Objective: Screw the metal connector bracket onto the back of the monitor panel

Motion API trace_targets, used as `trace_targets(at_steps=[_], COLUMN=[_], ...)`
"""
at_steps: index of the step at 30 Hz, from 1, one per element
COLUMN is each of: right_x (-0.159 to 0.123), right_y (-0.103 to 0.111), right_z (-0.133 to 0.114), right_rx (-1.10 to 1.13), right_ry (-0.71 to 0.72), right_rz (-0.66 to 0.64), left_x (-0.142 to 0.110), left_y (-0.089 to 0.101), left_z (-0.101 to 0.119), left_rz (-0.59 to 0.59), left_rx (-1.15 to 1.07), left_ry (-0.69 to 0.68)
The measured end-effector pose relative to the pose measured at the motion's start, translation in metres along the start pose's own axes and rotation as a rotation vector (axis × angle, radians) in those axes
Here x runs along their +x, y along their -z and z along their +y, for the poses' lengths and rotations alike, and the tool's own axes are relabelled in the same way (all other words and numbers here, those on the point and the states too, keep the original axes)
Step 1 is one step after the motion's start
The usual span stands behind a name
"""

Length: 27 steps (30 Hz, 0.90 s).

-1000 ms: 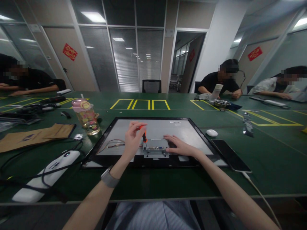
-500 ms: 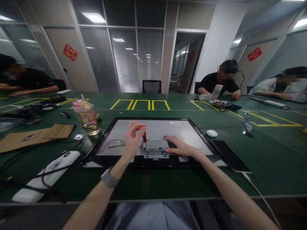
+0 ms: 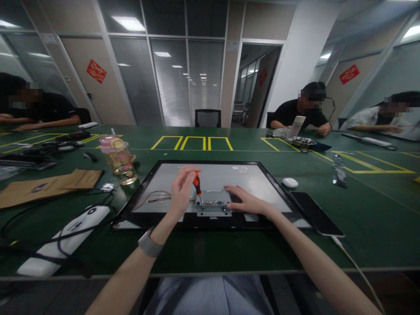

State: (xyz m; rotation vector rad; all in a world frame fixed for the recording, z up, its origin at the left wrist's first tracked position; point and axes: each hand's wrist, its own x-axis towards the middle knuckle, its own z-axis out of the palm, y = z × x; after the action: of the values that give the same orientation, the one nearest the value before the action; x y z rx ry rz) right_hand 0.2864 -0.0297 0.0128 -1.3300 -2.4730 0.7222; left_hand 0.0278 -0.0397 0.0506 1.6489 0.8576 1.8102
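Observation:
A flat display panel [image 3: 262,183] with a black frame lies back side up on the table before me. Near its front edge sits a metal bracket [image 3: 213,213] with video ports [image 3: 219,202]. My left hand [image 3: 182,188] has its fingers closed round the top of an orange and black screwdriver [image 3: 197,183]. The screwdriver stands nearly upright, its tip down at the bracket's left side. My right hand [image 3: 244,200] lies with fingers spread on the panel, its thumb touching the bracket's right end. Thin cables [image 3: 157,197] run across the panel at left.
At left stand a pink-lidded bottle [image 3: 118,159], a brown paper bag [image 3: 49,188] and a white power strip [image 3: 65,243] with black cables. On the right lie a phone [image 3: 316,214] on a charging cable and a white case [image 3: 289,182]. Other people sit across the table.
My left fingers have shifted slightly at the top of the screwdriver, baring more of its handle. The right hand and panel stay in place.

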Motion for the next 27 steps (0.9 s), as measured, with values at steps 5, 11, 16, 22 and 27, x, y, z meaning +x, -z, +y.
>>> trace_targets(at_steps=[5, 11, 16, 22, 27], right_x=[0.0020, 0.0012, 0.0005, -0.0004, -0.0020], right_y=[-0.0023, -0.0014, -0.0008, 0.0010, 0.0026], right_z=[0.0036, 0.0033, 0.0015, 0.0013, -0.0006], right_rx=[-0.017, -0.021, -0.027, -0.012, -0.007], right_ry=[0.045, 0.046, 0.022, 0.033, 0.028], right_rz=[0.018, 0.012, 0.007, 0.002, -0.014], left_x=[0.0021, 0.0001, -0.0003, 0.0001, -0.0011], left_y=[-0.0023, 0.0002, 0.0000, -0.0006, -0.0001], left_z=[0.0018, -0.0016, -0.0035, -0.0022, -0.0028], left_rz=[0.073, 0.033, -0.003, -0.011, -0.029], left_rx=[0.029, 0.052, -0.014, 0.020, -0.043], left_ry=[-0.046, 0.007, 0.036, -0.001, 0.078])
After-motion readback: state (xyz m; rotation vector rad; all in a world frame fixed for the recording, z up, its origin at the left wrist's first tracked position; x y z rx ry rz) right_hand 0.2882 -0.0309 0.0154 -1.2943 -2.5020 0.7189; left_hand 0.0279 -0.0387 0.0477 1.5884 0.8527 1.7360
